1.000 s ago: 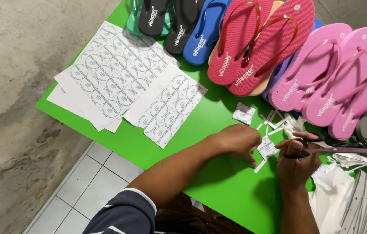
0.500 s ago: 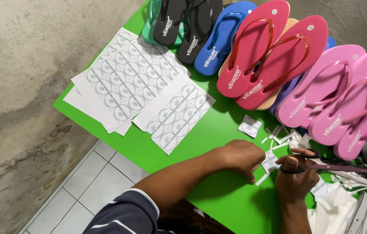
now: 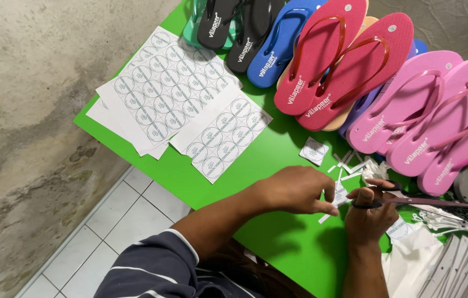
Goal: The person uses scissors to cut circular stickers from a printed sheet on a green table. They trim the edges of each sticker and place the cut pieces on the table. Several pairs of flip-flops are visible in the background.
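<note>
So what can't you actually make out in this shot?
Head view only:
- The paper piece being cut: mostly hidden by the left hand.
- The scissors: handles covered by the right hand, blade tips lost among clutter.
- The grey pieces at bottom right: cut off by the edge.
- The green sandal: buried under black ones.

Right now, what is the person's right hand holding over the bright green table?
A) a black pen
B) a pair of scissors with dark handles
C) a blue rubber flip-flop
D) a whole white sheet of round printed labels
B: the right hand has its fingers through the dark handles of the pair of scissors, blades pointing right, while the left hand pinches a small white paper piece beside it.
</note>
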